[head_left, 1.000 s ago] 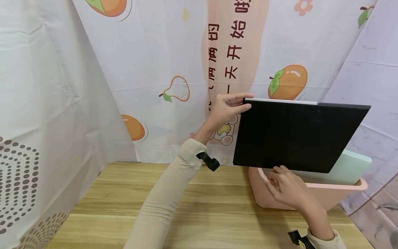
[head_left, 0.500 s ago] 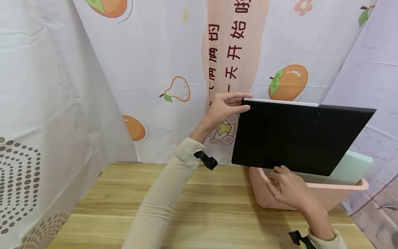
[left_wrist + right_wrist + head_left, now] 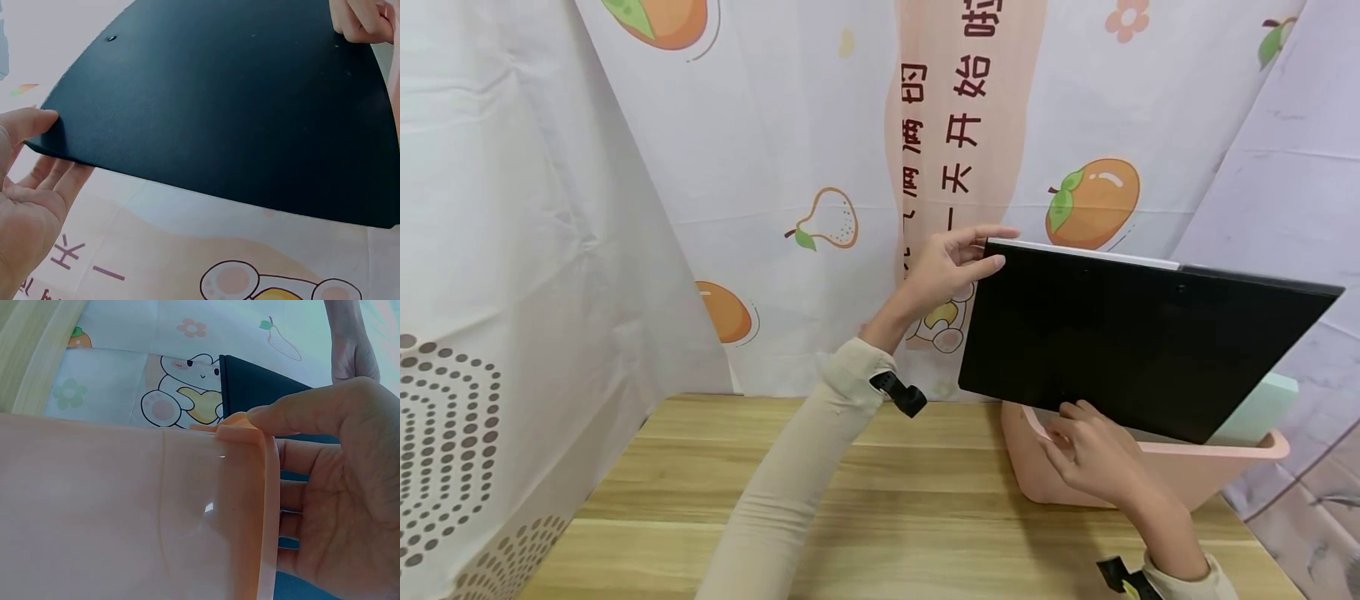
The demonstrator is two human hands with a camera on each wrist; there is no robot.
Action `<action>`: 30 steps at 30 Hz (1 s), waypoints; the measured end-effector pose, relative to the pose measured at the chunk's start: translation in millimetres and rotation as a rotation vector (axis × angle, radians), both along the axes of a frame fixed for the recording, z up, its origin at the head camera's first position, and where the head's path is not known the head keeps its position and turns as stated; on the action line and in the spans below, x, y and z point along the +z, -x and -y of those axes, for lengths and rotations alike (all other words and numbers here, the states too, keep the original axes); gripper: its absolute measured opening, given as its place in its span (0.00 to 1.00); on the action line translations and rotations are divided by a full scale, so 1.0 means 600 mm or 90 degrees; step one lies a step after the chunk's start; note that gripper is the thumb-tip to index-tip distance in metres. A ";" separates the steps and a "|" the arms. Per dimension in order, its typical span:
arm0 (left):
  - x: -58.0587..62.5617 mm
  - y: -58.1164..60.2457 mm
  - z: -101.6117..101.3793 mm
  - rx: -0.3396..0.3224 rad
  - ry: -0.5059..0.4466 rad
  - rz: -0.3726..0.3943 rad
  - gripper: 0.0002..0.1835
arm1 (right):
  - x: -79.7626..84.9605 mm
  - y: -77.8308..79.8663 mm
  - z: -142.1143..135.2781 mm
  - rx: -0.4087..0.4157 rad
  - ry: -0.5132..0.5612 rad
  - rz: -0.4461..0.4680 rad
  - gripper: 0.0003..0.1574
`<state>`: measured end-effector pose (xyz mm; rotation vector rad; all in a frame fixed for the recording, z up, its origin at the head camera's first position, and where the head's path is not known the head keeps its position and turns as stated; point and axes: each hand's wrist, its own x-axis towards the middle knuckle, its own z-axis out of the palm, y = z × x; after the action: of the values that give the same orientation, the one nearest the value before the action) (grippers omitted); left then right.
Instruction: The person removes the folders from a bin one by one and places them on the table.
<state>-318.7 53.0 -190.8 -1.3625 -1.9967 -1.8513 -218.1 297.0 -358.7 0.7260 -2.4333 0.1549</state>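
A flat black folder [image 3: 1120, 333] with two small rivets near its upper edge is held up over a pink bin [image 3: 1202, 473]. My left hand [image 3: 947, 265] pinches its upper left corner, thumb on the black face and fingers behind, as the left wrist view confirms. The folder tilts, its right end lower and overlapping the bin's opening. A white edge shows along part of its top. My right hand [image 3: 350, 494] grips the bin's rim, thumb on one side and fingers on the other. In the head view, its fingertips overlap the folder's lower edge.
A mint green flat-sided object [image 3: 1266, 408] stands in the bin, partly behind the folder. The wood-grain table [image 3: 880, 508] lies under both arms. A white curtain [image 3: 760, 108] printed with fruit hangs at the back, and more curtains close the sides.
The folder's right end has swung down and to the right, so it slants more. My left hand stays at its corner, and my right hand stays at the bin's rim.
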 end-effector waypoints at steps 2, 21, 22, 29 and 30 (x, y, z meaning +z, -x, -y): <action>-0.002 0.000 -0.002 -0.005 0.000 -0.003 0.18 | -0.001 0.000 0.001 0.000 0.002 0.002 0.17; 0.006 0.009 0.029 0.016 0.020 -0.001 0.18 | 0.000 0.000 0.003 -0.001 -0.002 0.001 0.17; 0.006 0.011 0.031 0.016 0.019 -0.001 0.18 | 0.000 0.000 0.002 0.000 -0.003 -0.001 0.17; 0.001 0.024 0.044 0.000 0.007 0.037 0.19 | 0.000 0.001 0.000 -0.001 -0.008 -0.003 0.16; 0.000 0.026 0.046 -0.001 0.007 0.043 0.19 | 0.000 0.001 0.000 0.000 -0.008 -0.004 0.15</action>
<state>-334.1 25.3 -190.6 -1.3210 -2.0402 -1.9149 -218.5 297.2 -358.9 0.7302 -2.4310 0.1369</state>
